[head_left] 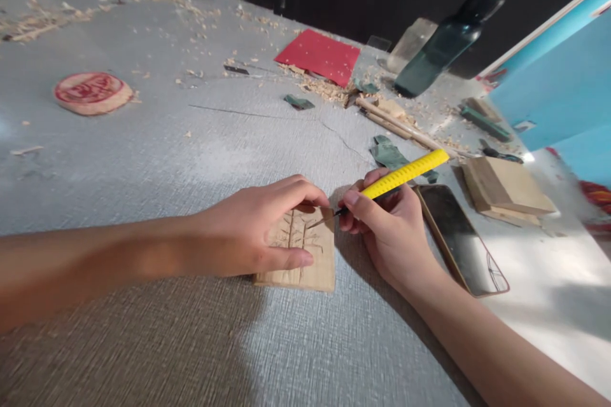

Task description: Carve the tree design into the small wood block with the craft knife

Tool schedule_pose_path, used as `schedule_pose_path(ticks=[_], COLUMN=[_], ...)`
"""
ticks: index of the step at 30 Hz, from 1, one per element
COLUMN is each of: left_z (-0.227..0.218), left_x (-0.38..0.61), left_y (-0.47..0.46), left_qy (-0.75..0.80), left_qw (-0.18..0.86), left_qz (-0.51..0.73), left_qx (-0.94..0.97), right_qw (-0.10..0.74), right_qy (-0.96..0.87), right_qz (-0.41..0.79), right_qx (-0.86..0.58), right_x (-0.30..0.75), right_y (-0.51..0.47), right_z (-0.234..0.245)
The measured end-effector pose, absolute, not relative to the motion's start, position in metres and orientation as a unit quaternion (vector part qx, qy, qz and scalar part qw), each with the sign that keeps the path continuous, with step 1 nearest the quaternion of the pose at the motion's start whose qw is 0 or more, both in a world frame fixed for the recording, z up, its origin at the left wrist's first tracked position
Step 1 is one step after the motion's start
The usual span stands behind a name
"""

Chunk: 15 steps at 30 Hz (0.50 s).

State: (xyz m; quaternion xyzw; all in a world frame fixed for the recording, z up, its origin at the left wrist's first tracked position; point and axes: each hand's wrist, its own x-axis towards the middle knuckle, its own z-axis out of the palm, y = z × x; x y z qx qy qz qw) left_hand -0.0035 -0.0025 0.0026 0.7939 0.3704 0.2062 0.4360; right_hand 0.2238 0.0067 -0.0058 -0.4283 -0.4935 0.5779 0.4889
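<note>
A small square wooden block with carved or drawn branching lines lies flat on the grey textured table. My left hand grips it from the left, thumb on the near part of its face and fingers curled at the far edge. Between the thumb and fingers of my right hand is a carving knife with a yellow handle, its thin blade angled left. The blade's tip meets or hovers just over the block's marked face; I cannot tell which.
A phone lies right of my right hand, beside stacked wooden blocks. Further back are green scraps, wooden sticks, red paper, a dark bottle and shavings. A round red-marked wooden disc sits far left.
</note>
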Motion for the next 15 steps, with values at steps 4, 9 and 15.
schedule_pose_path(ticks=[4, 9, 15], left_z=[0.004, 0.0058, 0.0039], left_x=[-0.0042, -0.0041, -0.0042], left_y=[-0.0028, -0.0028, -0.0021], left_qy=[0.36, 0.359, 0.36], left_qw=[0.442, 0.449, 0.443], left_qz=[0.21, 0.209, 0.21], left_qx=[0.794, 0.791, 0.794], right_qw=[0.483, 0.472, 0.479], right_qy=[-0.495, -0.496, -0.505], right_qz=[0.597, 0.615, 0.584], right_qx=[-0.407, -0.391, -0.417], right_x=[0.2239, 0.2235, 0.2232], right_y=[0.0072, 0.0088, 0.0079], right_z=[-0.0048, -0.0049, -0.0057])
